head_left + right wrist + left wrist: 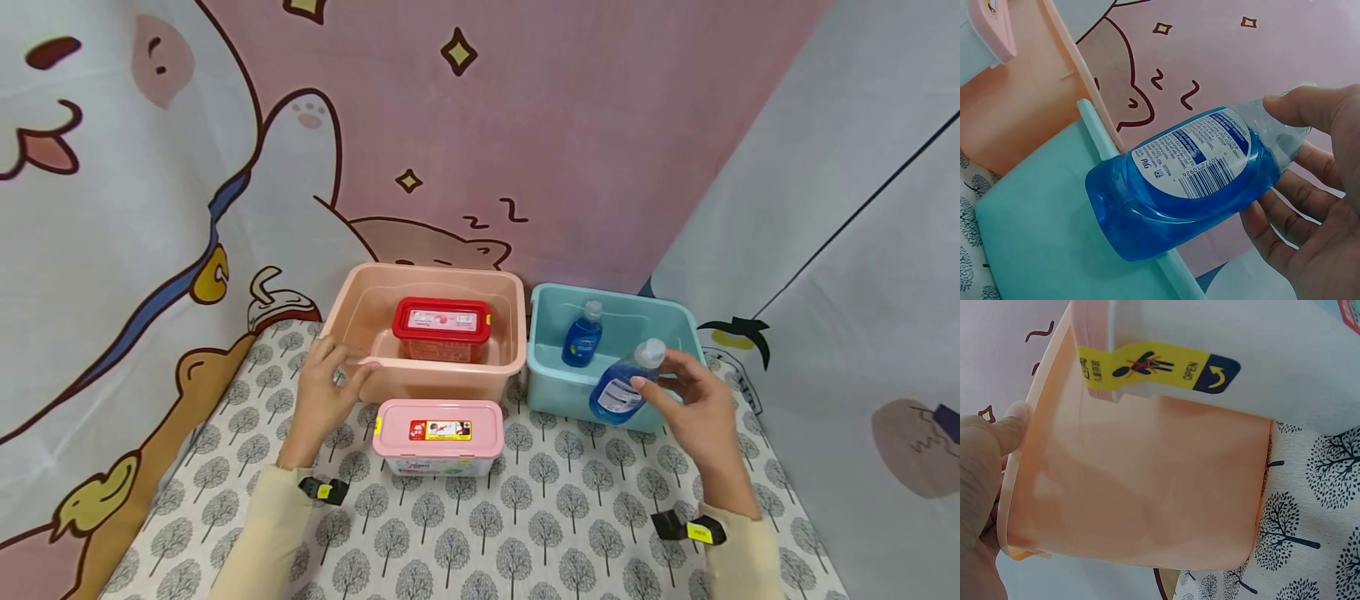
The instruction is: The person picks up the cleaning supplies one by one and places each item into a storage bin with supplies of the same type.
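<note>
My right hand [699, 406] holds a bottle of blue dish soap [1179, 181] by its upper part, thumb on one side and fingers on the other. Tilted, with its back label and barcode showing, the bottle overlaps the front rim of the teal bin [558, 390]. Inside that bin stands a second blue dish soap bottle [581, 340]. My left hand [324, 392] pinches the front rim of the peach bin [1141, 481] near its left corner, the thumb outside and the fingers partly hidden behind the rim. A red-lidded tub [442, 321] sits in the peach bin.
A white tub with a pink lid [438, 429] stands on the tree-print cloth [480, 550] close in front of the peach bin. The two bins are side by side. Behind them hangs a cartoon-printed curtain [585, 125].
</note>
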`<state>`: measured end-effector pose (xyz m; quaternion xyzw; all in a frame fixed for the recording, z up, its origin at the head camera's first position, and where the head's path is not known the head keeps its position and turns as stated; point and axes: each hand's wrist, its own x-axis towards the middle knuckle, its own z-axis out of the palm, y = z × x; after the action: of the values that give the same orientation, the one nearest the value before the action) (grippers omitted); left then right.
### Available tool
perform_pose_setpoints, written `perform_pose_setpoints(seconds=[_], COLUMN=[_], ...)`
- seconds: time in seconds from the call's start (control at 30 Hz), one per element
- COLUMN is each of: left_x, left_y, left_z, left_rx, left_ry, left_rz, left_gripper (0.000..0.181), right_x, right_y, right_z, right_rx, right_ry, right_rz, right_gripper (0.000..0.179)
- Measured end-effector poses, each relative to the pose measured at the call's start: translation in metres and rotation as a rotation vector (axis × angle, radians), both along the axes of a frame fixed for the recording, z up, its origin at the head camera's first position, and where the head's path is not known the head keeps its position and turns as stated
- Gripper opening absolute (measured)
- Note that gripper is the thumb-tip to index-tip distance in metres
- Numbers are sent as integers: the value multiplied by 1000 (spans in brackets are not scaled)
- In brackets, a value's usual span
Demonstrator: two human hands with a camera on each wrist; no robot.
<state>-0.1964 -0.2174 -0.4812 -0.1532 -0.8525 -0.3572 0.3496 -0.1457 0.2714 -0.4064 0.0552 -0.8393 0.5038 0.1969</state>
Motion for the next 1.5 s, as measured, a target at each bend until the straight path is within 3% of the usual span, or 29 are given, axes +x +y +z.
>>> perform_pose_setpoints(seconds=[0.37,0.57,1.0,1.5], left_x=[0,-1,-1,-1], left_y=[0,0,0,-1], left_z=[0,0,-1,0], left_rx=[-12,-14,-15,-19], left_ry=[3,8,5,-18], left_rz=[8,11,10,14], left_gripper=[21,20,21,22], right_x=[-2,-5,-15,-26], right_y=[2,3,7,13], right_z=[12,18,24,27], right_rx=[4,-43,-31,-12], right_ry=[47,80,5,-48], right_rz=[-5,15,-63,-65], right_gripper=[44,46,45,47])
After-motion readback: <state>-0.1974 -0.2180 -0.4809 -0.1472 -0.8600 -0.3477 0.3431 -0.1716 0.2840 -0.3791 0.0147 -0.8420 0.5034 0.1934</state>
